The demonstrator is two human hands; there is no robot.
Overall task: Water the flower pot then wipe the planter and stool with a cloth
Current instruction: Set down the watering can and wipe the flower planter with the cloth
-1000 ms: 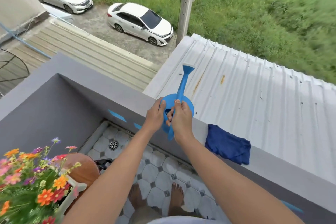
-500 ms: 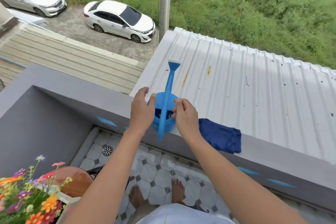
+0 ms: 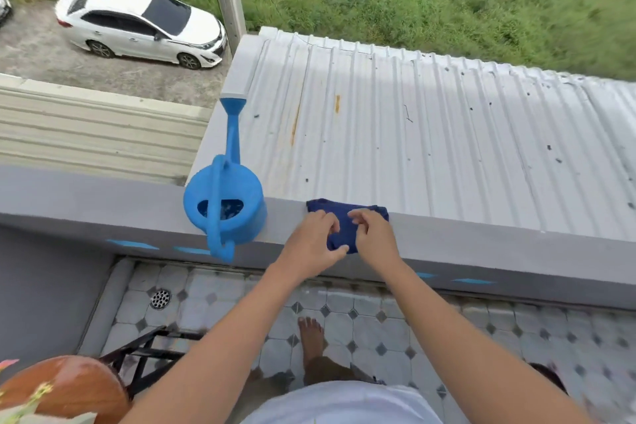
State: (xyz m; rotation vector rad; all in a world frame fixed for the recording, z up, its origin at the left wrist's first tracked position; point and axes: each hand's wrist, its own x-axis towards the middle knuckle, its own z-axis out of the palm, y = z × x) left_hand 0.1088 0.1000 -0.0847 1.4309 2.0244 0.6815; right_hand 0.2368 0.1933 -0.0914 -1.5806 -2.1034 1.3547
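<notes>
A dark blue cloth lies on top of the grey balcony wall. My left hand and my right hand both rest on the cloth, fingers curled into its near part. A blue watering can stands alone on the wall just left of my hands, spout pointing away over the roof. The brown round stool with black metal legs shows at the bottom left, its top wet and shiny. A few flower tips of the planter poke in at the lower left corner.
A tiled balcony floor with a round drain lies below; my bare foot stands on it. Beyond the wall runs a corrugated metal roof, then a drop to grass and a parked white car.
Both hands let go of the watering can, which now stands on the wall. They moved right onto the blue cloth. The view shifted right, so most flowers left the frame.
</notes>
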